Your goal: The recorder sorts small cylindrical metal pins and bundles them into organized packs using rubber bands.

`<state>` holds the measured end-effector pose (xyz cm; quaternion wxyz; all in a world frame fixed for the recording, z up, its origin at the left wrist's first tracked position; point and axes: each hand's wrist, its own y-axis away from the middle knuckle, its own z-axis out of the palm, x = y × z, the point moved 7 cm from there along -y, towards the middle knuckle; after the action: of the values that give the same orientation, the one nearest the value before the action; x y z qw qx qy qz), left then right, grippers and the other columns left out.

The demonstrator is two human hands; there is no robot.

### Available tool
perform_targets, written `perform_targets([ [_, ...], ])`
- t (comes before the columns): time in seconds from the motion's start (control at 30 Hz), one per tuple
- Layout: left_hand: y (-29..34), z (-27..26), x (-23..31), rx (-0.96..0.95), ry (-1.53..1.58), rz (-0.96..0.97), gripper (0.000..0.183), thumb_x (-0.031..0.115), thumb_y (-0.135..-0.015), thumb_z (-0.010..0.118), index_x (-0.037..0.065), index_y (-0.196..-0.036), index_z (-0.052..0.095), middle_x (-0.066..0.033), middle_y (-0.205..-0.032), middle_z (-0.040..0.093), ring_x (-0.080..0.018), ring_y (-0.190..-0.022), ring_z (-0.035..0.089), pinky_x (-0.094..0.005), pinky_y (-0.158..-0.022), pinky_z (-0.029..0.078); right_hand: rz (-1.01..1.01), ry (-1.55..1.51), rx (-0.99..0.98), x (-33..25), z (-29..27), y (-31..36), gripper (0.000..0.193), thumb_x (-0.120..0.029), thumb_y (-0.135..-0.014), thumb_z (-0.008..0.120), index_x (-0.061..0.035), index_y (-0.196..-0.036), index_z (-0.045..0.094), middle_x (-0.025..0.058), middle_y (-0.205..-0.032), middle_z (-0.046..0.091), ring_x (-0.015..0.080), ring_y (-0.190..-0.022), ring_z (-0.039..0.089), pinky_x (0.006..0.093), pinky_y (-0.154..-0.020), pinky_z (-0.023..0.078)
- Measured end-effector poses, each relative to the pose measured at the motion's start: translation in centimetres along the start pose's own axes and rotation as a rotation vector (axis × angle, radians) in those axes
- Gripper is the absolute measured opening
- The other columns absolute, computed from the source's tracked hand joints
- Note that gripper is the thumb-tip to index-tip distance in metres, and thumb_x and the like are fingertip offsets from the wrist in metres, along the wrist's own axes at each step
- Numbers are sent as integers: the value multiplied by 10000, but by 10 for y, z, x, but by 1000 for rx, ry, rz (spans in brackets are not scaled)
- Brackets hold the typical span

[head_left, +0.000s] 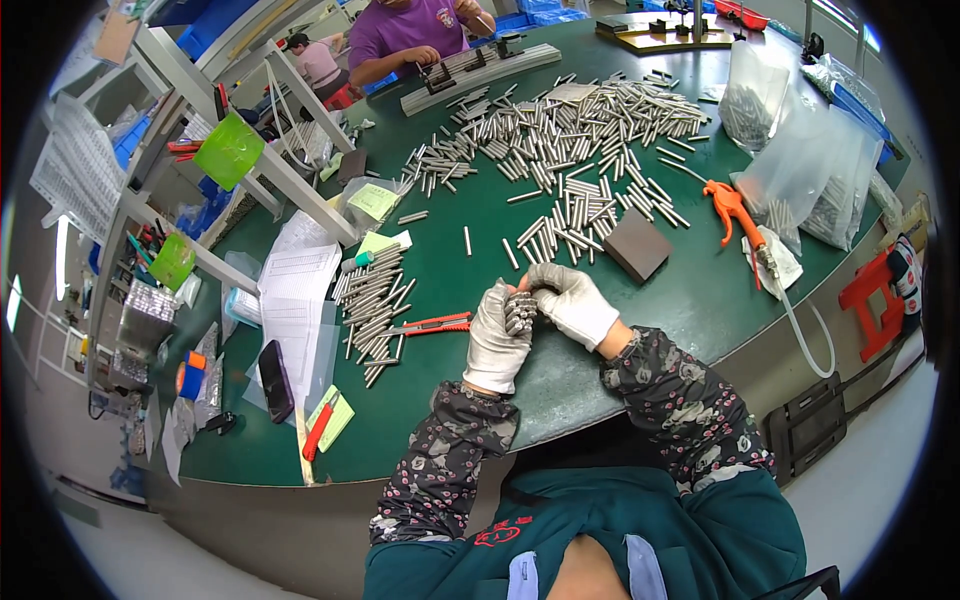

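A bundle of short metal pins (520, 314) is held upright near the table's front edge, between my two gloved hands. My left hand (496, 345), in a white glove, is closed around the bundle's left side. My right hand (574, 305), gloved too, has its fingers curled against the top and right of the bundle; its fingertips are partly hidden. Beyond the hands spreads a large pile of loose metal pins (570, 135). Close to the left hand lies a red utility knife (432, 325), next to a second heap of pins (375, 300).
A dark brown block (637, 246) sits right of the hands. Further right are an orange air gun (727, 208) with its hose and plastic bags (822, 165) of pins. At left lie paper sheets (298, 275), a phone (276, 381) and another red knife (320, 428). Across the table, a person (405, 40) works.
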<state>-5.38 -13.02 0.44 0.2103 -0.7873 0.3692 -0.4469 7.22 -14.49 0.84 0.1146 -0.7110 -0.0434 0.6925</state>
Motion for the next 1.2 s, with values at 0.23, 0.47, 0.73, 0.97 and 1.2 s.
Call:
perform_targets([
  [0.23,7,5,-11,-12,124,49,627,-105,-745,628,95,-1284,378,-47,-1045,555,-152,-883,589,-258,-739,515,-84,12,10,-1,2,0,184,21,-836,509,14,-980,622,73,-866,650,114,-845,600,245,-793,481],
  [0.47,8,19,-20,-246,792,-605,676,-97,-730,661,100,-1304,362,-27,-1020,588,-107,-801,602,-229,-587,515,92,-43,-8,-8,1,5,216,-15,-826,503,9,-1006,621,72,-872,651,105,-835,594,242,-777,484],
  [0.73,5,15,-17,-255,876,-699,653,-76,-756,667,83,-1312,363,-26,-954,597,-104,-705,595,-208,-496,475,88,-70,-20,-4,2,2,215,-92,-850,527,-14,-1036,602,-13,-809,585,32,-643,487,177,-567,415],
  [0.97,4,15,-15,-278,954,-735,639,-74,-758,665,77,-1307,376,-23,-878,588,-115,-682,587,-216,-485,464,65,-44,-7,-3,1,1,219,-92,-851,527,-14,-1042,602,-11,-805,585,35,-637,491,178,-562,415],
  [1.2,2,14,-11,-265,976,-734,567,-72,-754,662,68,-1250,425,-22,-845,582,-114,-668,581,-215,-476,455,47,-38,-4,-4,1,2,222,-98,-851,527,-21,-1044,606,-16,-786,582,31,-612,486,178,-542,409],
])
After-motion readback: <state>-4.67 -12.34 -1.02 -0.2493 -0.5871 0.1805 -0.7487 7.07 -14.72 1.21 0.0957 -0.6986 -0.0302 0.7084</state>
